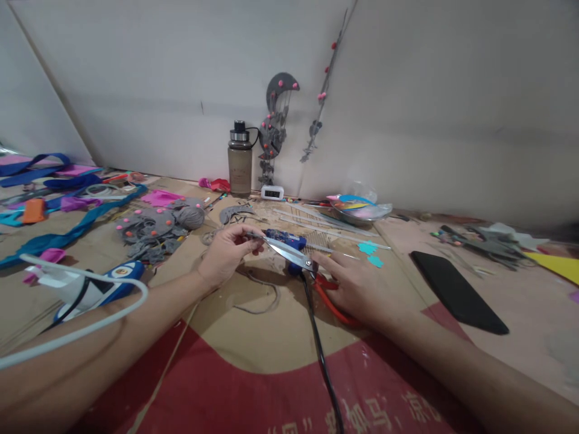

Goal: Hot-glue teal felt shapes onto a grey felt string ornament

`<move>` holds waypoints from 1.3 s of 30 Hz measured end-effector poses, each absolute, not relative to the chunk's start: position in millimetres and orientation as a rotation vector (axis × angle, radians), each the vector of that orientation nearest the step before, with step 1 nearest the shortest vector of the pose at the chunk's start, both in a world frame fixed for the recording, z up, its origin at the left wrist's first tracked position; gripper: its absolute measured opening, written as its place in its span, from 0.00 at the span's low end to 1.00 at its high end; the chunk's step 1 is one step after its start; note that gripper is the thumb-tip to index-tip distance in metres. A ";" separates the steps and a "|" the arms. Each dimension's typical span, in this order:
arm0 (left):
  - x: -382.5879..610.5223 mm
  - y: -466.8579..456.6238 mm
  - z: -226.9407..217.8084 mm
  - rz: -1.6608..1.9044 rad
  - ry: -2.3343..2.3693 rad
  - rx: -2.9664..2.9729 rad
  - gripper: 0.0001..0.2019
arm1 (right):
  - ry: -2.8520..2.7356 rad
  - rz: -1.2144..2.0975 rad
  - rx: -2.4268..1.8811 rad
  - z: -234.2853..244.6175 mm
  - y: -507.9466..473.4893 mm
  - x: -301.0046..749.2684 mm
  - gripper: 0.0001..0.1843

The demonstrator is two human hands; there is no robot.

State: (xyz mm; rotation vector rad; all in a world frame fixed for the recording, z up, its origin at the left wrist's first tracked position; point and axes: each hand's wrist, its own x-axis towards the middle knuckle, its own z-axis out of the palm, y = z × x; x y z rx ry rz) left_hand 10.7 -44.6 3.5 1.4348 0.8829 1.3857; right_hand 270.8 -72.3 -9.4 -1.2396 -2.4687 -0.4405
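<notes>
My right hand point(357, 286) grips red-handled scissors point(294, 256), whose blades point left toward my left hand point(226, 250). My left hand is closed in a pinch on a thin grey piece point(253, 236) held at the blade tips. A blue glue gun point(287, 240) lies just behind the scissors, its black cord point(321, 349) running toward me. A loose grey string point(265, 295) lies on the cardboard below my left hand.
Grey felt cut-outs and a yarn ball point(190, 217) lie left of centre. A bottle point(240, 160), small white clock point(272, 192), metal bowl point(362, 211), black flat case point(456, 289), teal shapes point(368, 248) and blue straps point(67, 235) surround the work spot. A blue-white device point(99, 286) sits at left.
</notes>
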 end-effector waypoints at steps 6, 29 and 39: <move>10.8 -46.3 5.4 1.383 0.864 1.411 0.06 | -2.475 -0.489 -1.263 -7.5 -73.6 270.0 0.19; 8.7 -44.4 2.9 1.352 0.862 1.461 0.06 | -2.529 -0.493 -1.257 -6.0 -72.1 272.6 0.22; 7.2 -43.3 2.0 1.331 0.854 1.508 0.05 | -2.531 -0.497 -1.254 -5.7 -73.9 273.1 0.23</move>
